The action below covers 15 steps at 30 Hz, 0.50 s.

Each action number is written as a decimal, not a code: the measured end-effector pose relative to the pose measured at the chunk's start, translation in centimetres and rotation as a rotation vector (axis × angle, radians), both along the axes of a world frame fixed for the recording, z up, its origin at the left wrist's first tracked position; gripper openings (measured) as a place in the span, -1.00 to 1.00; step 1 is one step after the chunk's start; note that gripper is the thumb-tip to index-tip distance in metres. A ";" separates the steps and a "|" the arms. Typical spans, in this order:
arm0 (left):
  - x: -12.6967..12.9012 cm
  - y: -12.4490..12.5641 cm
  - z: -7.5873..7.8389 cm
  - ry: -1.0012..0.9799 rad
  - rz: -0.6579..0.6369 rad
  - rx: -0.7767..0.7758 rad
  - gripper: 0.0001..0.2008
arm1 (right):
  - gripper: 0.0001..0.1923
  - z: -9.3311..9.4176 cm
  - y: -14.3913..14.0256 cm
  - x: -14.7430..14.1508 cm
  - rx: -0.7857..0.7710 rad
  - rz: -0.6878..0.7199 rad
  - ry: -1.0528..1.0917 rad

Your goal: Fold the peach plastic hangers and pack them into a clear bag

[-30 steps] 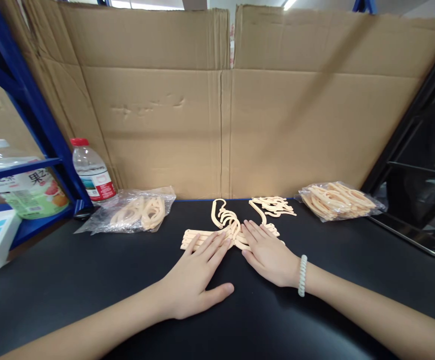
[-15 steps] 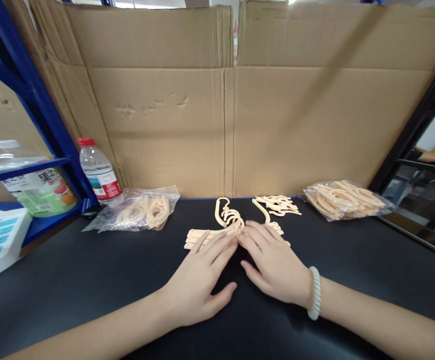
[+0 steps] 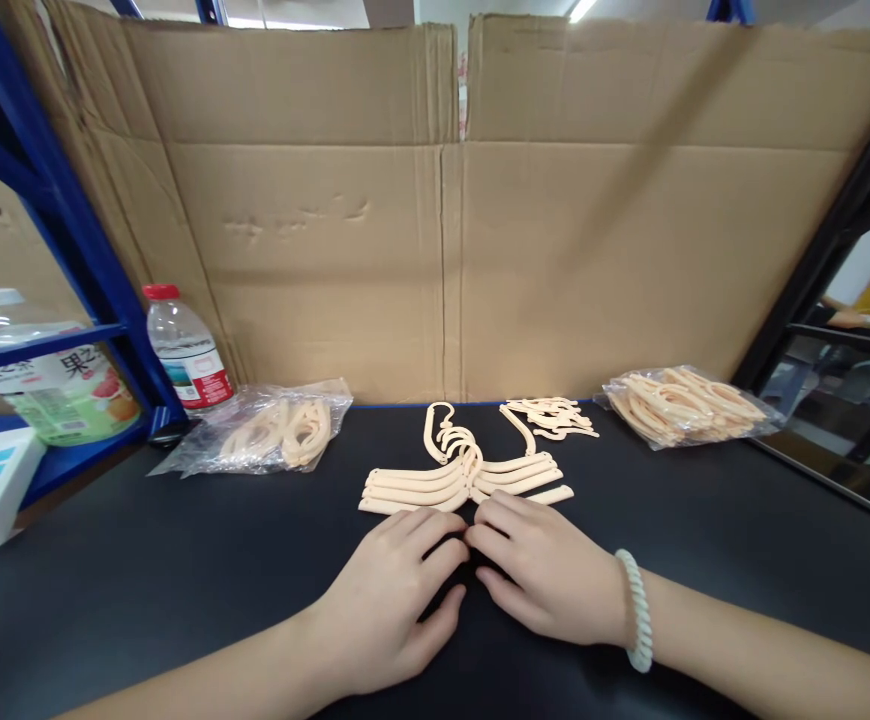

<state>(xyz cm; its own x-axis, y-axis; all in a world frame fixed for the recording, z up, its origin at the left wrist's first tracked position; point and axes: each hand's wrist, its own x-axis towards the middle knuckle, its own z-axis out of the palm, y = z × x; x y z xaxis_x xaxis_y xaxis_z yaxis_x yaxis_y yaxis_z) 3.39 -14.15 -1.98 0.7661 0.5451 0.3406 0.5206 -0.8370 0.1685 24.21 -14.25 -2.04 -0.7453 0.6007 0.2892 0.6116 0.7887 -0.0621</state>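
Note:
Several cream plastic folding hangers lie overlapping in a row on the black table, arms spread to both sides and hooks bunched in the middle. Just in front of their left arms is my left hand, fingers loosely bent and thumb apart, with nothing visible in it. My right hand, a pale coiled band at its wrist, lies close beside it below the right arms, fingers bent and also apart from the thumb. The fingertips of both hands nearly meet. Behind the row lie loose cream hanger pieces and a single curved arm.
Clear bags of cream hanger parts lie at left and right. A red-capped bottle and a larger white-capped bottle stand by the blue frame. Cardboard walls the back. A white tray sits at far left.
Both hands have drawn back toward me off the hanger row, their fingers more bent now. The hangers' arms and joined middle are now uncovered.

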 end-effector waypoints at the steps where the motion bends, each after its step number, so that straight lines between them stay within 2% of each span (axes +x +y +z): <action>1: 0.0 0.0 0.1 -0.002 0.001 -0.014 -0.79 | -0.88 0.0 0.0 0.1 -0.005 -0.007 0.004; 6: 0.2 0.0 0.5 -0.003 0.001 -0.061 -0.79 | -0.90 -0.1 0.1 0.2 -0.019 -0.018 0.038; 15: 0.1 0.0 0.2 0.020 0.006 -0.064 -0.82 | -0.91 -0.2 0.0 0.2 -0.038 -0.013 0.071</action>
